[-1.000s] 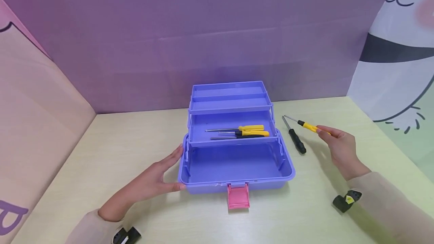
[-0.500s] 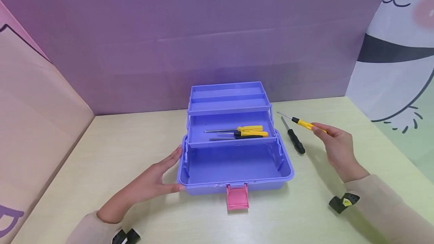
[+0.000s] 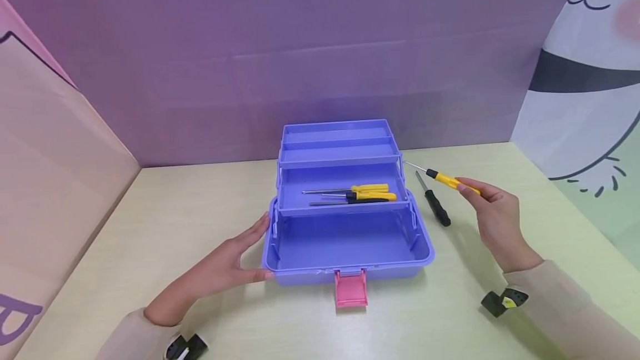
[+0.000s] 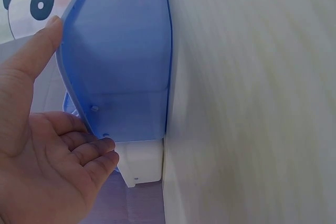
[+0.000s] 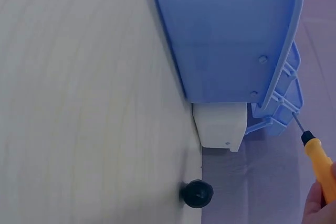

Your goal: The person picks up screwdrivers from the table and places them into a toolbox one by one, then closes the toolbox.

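In the head view, a purple-blue toolbox (image 3: 350, 279) stands with its tiered trays spread out. My left hand (image 3: 227, 265) rests against its left end, thumb near the front corner and fingers along the side; the left wrist view shows the fingertips at the rim. A yellow screwdriver (image 3: 445, 179) is pinched by its handle in my right hand (image 3: 495, 215), raised to the right of the box. Its shaft points left, the tip overlapping the tray's edge in the head view. Several screwdrivers (image 3: 372, 196), yellow and black, lie together in the middle tray (image 3: 320, 179).
A black-handled screwdriver (image 3: 437, 208) lies on the pale wooden table (image 3: 210, 204), just right of the toolbox. The pink latch (image 3: 351, 290) hangs down at the front. A purple backdrop (image 3: 250, 71) rises behind, with printed panels on both sides.
My right hand has shifted a little left, carrying the yellow screwdriver closer to the toolbox trays. The left hand stays at the box's side.
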Tool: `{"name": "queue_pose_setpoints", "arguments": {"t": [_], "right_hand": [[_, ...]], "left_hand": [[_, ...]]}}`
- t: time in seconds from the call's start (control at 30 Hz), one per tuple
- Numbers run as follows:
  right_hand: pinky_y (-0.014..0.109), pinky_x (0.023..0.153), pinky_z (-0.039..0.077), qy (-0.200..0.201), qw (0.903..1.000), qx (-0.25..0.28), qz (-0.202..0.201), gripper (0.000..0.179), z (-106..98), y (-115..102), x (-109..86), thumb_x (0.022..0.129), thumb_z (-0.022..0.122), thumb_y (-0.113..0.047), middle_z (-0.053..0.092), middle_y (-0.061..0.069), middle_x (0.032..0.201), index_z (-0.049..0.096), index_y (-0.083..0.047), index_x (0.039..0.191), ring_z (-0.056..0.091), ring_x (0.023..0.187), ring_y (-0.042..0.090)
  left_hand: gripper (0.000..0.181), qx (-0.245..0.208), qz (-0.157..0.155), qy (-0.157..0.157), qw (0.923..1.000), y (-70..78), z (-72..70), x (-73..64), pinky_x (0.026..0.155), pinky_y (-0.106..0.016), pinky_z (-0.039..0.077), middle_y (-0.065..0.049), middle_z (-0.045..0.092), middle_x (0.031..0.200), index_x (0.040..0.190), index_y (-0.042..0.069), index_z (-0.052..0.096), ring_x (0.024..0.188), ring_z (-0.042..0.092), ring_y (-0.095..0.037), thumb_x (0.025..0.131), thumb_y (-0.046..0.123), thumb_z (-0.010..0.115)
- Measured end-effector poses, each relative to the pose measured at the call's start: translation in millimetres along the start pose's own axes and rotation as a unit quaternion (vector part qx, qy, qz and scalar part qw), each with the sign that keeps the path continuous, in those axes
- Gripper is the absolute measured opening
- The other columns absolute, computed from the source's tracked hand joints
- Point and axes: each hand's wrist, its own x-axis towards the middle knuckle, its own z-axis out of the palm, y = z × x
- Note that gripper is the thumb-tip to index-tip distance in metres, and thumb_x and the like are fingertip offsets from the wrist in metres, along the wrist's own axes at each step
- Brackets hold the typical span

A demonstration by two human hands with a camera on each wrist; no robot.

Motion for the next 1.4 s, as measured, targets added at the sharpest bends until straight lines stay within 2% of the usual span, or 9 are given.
{"name": "queue_pose_setpoints", "arguments": {"t": [0.33, 0.5, 0.73, 1.07, 1.23, 1.4], "right_hand": [[0.007, 0.068, 0.045, -0.002, 0.9993, 0.038, -0.006, 0.017, 2.3, -4.8, -4.1, 0.083, 0.072, -0.012, 0.071, -0.013, 0.089, 0.076, -0.011, 0.100, 0.057, 0.089, 0.003], [0.008, 0.074, 0.048, -0.015, 0.9983, 0.054, -0.014, 0.017, 5.3, -5.7, -4.2, 0.084, 0.071, -0.010, 0.071, -0.010, 0.091, 0.075, -0.009, 0.100, 0.059, 0.087, 0.004], [0.009, 0.077, 0.049, -0.025, 0.9981, 0.049, -0.026, 0.017, 8.7, -4.8, -4.6, 0.084, 0.071, -0.010, 0.072, -0.010, 0.091, 0.075, -0.008, 0.100, 0.061, 0.089, 0.003], [0.008, 0.080, 0.047, -0.076, 0.9967, -0.021, -0.020, 0.021, 13.3, -3.9, 1.5, 0.087, 0.069, -0.014, 0.069, -0.016, 0.096, 0.073, -0.010, 0.107, 0.055, 0.097, 0.005], [0.009, 0.080, 0.048, -0.100, 0.9939, -0.033, -0.033, 0.020, 17.4, -1.3, 8.1, 0.088, 0.067, -0.009, 0.070, -0.016, 0.093, 0.073, -0.008, 0.107, 0.060, 0.093, 0.000], [0.010, 0.080, 0.049, -0.113, 0.9902, -0.071, -0.041, 0.025, 22.4, -2.0, 11.9, 0.088, 0.067, -0.013, 0.069, -0.017, 0.093, 0.070, -0.005, 0.111, 0.062, 0.089, 0.000]], "left_hand": [[0.092, -0.002, 0.006, 0.001, 1.0000, -1.6, -0.2, 0.3, 0.106, -0.053, 0.028, -0.012, 0.016, 0.156, 0.150, 0.005, 0.019, 0.139, 0.022, -0.035, 0.082, 0.034, 0.073], [0.092, -0.006, 0.005, 0.001, 1.0000, -2.7, -0.1, 0.5, 0.106, -0.053, 0.029, -0.012, 0.016, 0.156, 0.150, 0.006, 0.018, 0.140, 0.022, -0.035, 0.081, 0.034, 0.073], [0.093, -0.009, 0.003, -0.001, 1.0000, -1.9, -0.5, 0.9, 0.107, -0.052, 0.027, -0.012, 0.015, 0.156, 0.150, 0.006, 0.018, 0.140, 0.021, -0.034, 0.081, 0.034, 0.073], [0.092, -0.008, -0.001, -0.001, 1.0000, 0.8, -1.2, 0.8, 0.107, -0.052, 0.027, -0.013, 0.016, 0.156, 0.149, 0.003, 0.019, 0.140, 0.021, -0.036, 0.081, 0.034, 0.074], [0.092, -0.007, 0.000, 0.003, 1.0000, -0.3, -0.2, 0.6, 0.106, -0.052, 0.028, -0.012, 0.016, 0.156, 0.150, 0.005, 0.019, 0.139, 0.022, -0.036, 0.081, 0.034, 0.074], [0.092, -0.004, -0.002, 0.003, 1.0000, 0.3, -0.5, 0.0, 0.106, -0.052, 0.028, -0.013, 0.017, 0.156, 0.149, 0.004, 0.020, 0.139, 0.023, -0.036, 0.081, 0.035, 0.074]]}}
